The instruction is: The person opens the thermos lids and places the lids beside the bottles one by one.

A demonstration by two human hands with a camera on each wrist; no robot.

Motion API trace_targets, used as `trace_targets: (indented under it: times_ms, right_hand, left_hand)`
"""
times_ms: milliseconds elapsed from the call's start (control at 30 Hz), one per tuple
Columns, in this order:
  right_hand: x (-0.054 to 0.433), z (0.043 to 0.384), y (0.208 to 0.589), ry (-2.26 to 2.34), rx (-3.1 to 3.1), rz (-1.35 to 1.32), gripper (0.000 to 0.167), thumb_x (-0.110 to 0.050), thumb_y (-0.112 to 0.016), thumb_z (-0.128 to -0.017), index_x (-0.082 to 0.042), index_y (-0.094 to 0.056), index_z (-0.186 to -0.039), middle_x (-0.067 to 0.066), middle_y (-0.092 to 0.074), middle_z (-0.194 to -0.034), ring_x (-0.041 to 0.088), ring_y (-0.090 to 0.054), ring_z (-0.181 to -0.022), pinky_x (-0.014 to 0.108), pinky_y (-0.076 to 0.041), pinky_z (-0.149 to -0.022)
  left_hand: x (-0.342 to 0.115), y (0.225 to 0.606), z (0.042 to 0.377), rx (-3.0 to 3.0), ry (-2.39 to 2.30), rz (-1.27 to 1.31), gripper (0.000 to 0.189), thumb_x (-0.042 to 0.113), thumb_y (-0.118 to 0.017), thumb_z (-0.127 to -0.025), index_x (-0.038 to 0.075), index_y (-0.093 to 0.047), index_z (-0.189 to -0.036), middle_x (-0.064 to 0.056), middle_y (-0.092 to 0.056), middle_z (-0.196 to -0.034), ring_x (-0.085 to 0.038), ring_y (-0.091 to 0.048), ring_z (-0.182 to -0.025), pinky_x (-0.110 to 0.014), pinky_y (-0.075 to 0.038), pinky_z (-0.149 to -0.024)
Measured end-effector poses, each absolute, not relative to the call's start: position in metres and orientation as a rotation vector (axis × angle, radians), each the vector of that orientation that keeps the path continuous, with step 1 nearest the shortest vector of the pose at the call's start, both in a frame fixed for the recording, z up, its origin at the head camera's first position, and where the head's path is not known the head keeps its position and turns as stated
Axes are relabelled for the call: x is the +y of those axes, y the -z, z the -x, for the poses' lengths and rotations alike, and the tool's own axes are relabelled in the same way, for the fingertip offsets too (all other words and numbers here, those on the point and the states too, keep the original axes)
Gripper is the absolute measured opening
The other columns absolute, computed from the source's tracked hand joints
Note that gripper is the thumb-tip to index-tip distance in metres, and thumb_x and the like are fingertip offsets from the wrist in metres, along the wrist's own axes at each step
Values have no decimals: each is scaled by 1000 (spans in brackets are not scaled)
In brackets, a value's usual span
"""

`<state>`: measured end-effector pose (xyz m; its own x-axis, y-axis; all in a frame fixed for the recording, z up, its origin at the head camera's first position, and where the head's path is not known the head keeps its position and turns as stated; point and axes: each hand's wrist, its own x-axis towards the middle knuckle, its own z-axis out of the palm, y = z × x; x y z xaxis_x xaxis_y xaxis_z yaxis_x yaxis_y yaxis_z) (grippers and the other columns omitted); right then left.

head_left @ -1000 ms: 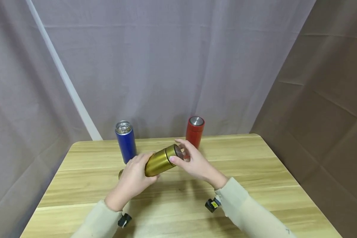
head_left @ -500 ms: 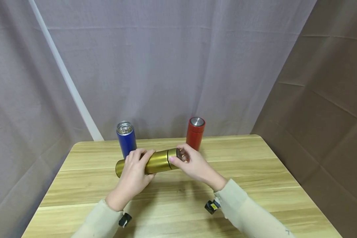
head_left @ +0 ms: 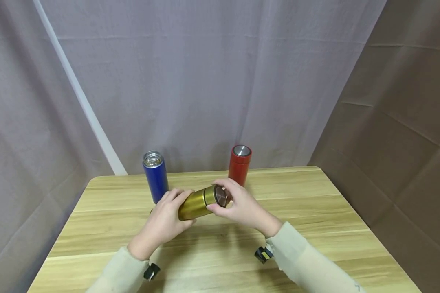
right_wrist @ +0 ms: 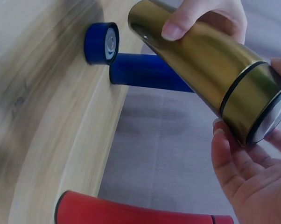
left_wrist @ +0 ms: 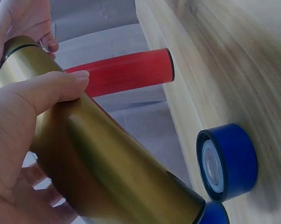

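A gold thermos flask [head_left: 193, 205] is held tilted above the table, its capped end up and to the right. My left hand [head_left: 163, 219] grips its body, thumb on one side and fingers on the other, as the left wrist view shows. At the upper end my right hand [head_left: 242, 206] holds the gold lid [right_wrist: 257, 100] between thumb and fingers; a dark seam separates lid from body. Behind my left hand stands a blue flask [head_left: 156, 181] without its lid. Its likely match, a blue lid [right_wrist: 99, 43], sits on the table, hidden in the head view.
A red flask [head_left: 239, 165] with a silver-topped lid stands upright behind my right hand. Everything is over a wood-grain table [head_left: 315, 244]. Grey curtains [head_left: 205, 81] hang close behind its far edge, and a brown cloth [head_left: 399, 162] hangs at the right.
The gold flask's base first rose into view beside my left hand, then dropped behind it again. The lid's top now faces the head camera more. Both hands keep hold of the flask.
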<state>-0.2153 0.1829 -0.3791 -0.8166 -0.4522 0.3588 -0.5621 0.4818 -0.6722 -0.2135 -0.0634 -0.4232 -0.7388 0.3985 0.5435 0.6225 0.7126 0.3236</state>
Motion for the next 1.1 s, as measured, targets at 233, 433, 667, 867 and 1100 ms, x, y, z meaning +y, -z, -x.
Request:
trace_targets:
  times_ms: [233,433,667,867,1100]
  right_hand:
    - [187,215,383,-1091,-2563,-1016,54,-29,-73,-82,-19,-49,-130,-11,-49,-115,11,-56,-90,25,-51,-76]
    - [186,215,384,-1100,-2522,-949,63,-43,-71,-85,-18,-45,-137,-4,-49,-124,12,-56,-97,29,-52,-81]
    - [183,214,378,-1148,-2588,-756,50,-50,-68,-85,-18,-57,-122,-5,-63,-102,13,-62,-83,32,-53,-71]
    - [182,213,378,-1081,-2673,-689,48,-61,-63,-84,-23,-59,-113,-9,-63,-85,10,-61,-72,30,-51,-64]
    - [182,212,377,-1069,-2651,-786,53,-59,-64,-84,-20,-57,-120,-11,-60,-98,9,-60,-76,27,-52,-64]
  left_hand:
    - [-63,425,213,-2481,688,794,78,30,-89,-61,19,-58,-131,2,-57,-113,-20,-53,-98,-39,-47,-81]
    - [-63,424,211,-2497,706,771,80,34,-89,-62,20,-58,-133,4,-57,-110,-17,-52,-95,-36,-46,-77]
    - [-62,425,210,-2496,676,771,79,36,-88,-63,21,-57,-134,7,-56,-104,-16,-51,-90,-33,-44,-75]
    - [-61,425,210,-2491,610,752,79,36,-88,-62,23,-58,-134,7,-57,-103,-17,-52,-89,-34,-46,-69]
    - [-62,427,210,-2445,595,758,80,37,-88,-60,20,-60,-132,7,-58,-101,-16,-53,-85,-33,-46,-68]
